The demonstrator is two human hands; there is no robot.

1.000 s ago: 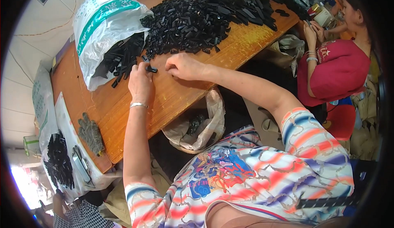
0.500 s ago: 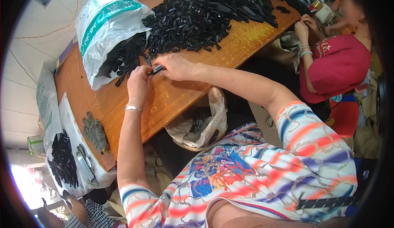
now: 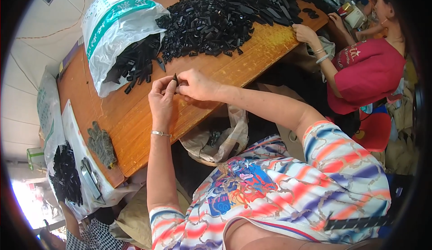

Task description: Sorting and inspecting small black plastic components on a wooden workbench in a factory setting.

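Observation:
My left hand (image 3: 162,100) and my right hand (image 3: 197,86) meet above the near part of the wooden table. Between their fingertips is a small black plastic piece (image 3: 175,77), its pointed end sticking up. Both hands are closed around it, and the fingers cover its lower part. Just beyond them a large heap of small black plastic pieces (image 3: 202,27) covers the tabletop. To the left of the heap, a white sack with a green band (image 3: 117,22) lies on its side, longer black pieces (image 3: 139,63) spilling from its mouth.
An open plastic bag (image 3: 213,148) with dark pieces hangs below the table edge. A grey knitted glove (image 3: 101,145) lies at the table's left end. On the right, a person in a red shirt (image 3: 369,70) reaches to the table. Another person's checked sleeve (image 3: 96,234) shows at lower left.
Both hands have moved nearer to me and rightward with the black piece, now turned upright. The person in red has stretched a hand onto the table edge.

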